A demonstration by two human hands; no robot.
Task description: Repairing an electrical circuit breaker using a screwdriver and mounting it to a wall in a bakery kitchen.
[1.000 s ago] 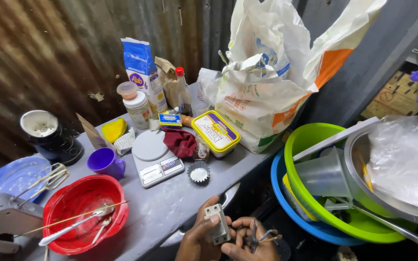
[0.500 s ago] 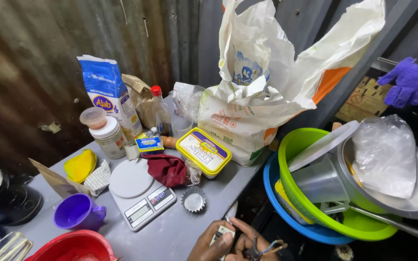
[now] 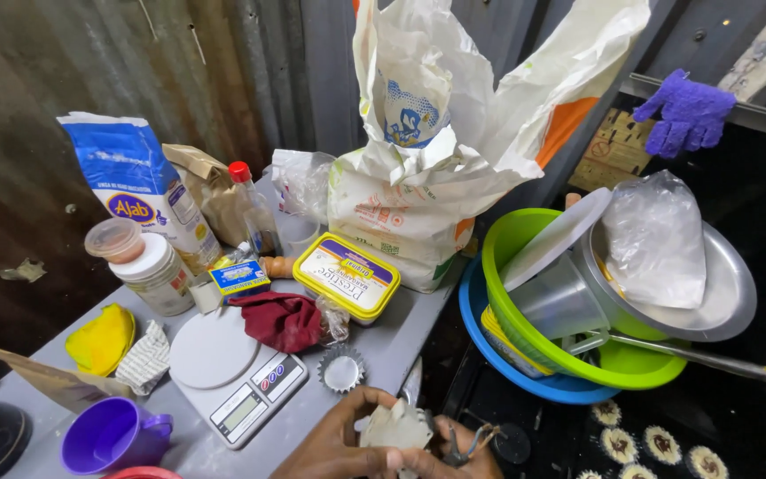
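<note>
At the bottom edge, my left hand [image 3: 334,443] and my right hand [image 3: 454,457] hold a small pale plug-like object [image 3: 396,428] between them, with dark wires [image 3: 476,436] trailing from it on the right. Both hands sit just past the front edge of the grey table [image 3: 383,346]. Nearest to them on the table are a small foil cupcake case [image 3: 342,368] and a white kitchen scale [image 3: 234,377].
On the table stand a yellow margarine tub [image 3: 347,275], a red cloth [image 3: 281,319], a blue-and-white flour bag [image 3: 139,195], a lidded jar [image 3: 152,275], a purple cup [image 3: 113,435] and a large white sack [image 3: 436,177]. Stacked green and blue basins [image 3: 543,364] hold metal bowls at right. A purple glove [image 3: 689,111] hangs above.
The view has swung right and closer; the red bowl and mixer have left the frame. My hands stay low at the table's edge, still turning the small object.
</note>
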